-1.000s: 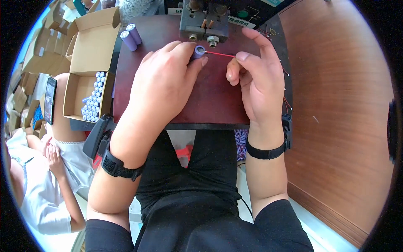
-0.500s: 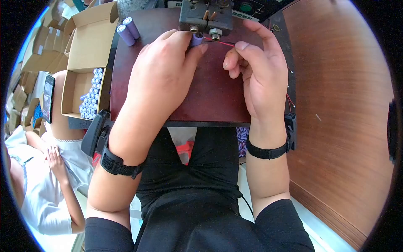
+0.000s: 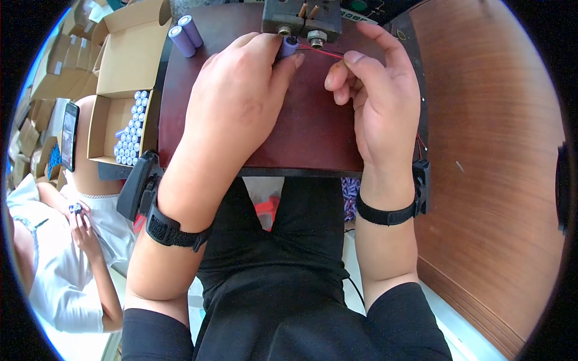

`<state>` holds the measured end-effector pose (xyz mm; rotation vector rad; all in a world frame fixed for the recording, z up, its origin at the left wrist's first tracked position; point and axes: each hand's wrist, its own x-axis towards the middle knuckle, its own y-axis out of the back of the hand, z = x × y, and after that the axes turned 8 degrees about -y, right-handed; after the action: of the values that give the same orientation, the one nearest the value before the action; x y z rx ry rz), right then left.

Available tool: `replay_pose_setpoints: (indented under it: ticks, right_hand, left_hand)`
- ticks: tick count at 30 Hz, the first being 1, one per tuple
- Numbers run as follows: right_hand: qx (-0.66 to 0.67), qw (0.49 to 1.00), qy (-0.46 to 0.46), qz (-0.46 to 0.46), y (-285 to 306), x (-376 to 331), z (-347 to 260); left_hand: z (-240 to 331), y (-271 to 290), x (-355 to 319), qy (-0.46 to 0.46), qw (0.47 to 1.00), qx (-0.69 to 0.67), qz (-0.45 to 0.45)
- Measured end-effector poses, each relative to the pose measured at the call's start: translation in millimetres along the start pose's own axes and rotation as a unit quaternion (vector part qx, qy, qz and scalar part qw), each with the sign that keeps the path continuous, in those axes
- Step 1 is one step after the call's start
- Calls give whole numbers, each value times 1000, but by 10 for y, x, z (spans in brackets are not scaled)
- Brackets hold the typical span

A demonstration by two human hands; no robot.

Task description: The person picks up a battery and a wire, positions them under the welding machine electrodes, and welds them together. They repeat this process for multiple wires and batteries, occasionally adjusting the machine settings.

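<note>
My left hand (image 3: pixel 241 99) is closed around a purple cylindrical battery cell (image 3: pixel 289 48), its thumb along the cell's near side. The cell's end points up at the underside of a grey metal machine head (image 3: pixel 304 18) with copper pins and bolts. Thin red and black wires (image 3: pixel 328 53) run from beside that end toward my right hand (image 3: pixel 385 96). Its thumb and a finger pinch the red wire, while the index finger stretches out toward the machine. Most of the cell is hidden by my left fingers.
Two purple cells (image 3: pixel 185 36) stand at the dark red tabletop's (image 3: pixel 301 132) far left. Left of it, an open cardboard box (image 3: pixel 105 135) holds several cells. Farther left sits another person (image 3: pixel 72 265) with a phone (image 3: pixel 70 137) by the leg. A wooden panel (image 3: pixel 487 180) borders the right.
The view has shifted slightly, so the machine head and tabletop sit higher. Both hands keep their grips. The other person now has a small blue-and-white item in the fingers.
</note>
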<state>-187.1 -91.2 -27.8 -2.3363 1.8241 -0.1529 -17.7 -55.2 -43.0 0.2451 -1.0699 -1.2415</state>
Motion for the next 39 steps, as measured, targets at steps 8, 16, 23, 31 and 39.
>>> replay_pose_setpoints:
  ticks: [8, 16, 23, 31, 39]
  right_hand:
    - [-23, 1000, 2, 9, 5, -21, -8]
    - [-19, 1000, 24, 7, 61, -35, 19]
    - [-38, 999, 32, -1, 31, -45, 12]
    - [-39, 998, 42, -12, 53, -31, 33]
    - [-38, 999, 7, 1, 6, -57, 7]
  left_hand:
    - [8, -44, 3, 5, 1000, 5, 4]
    - [29, -35, 10, 12, 1000, 16, 1]
    - [33, -27, -2, 10, 1000, 3, 11]
    - [-1, -51, -1, -1, 999, -25, 35]
    - [30, -48, 7, 26, 999, -27, 13]
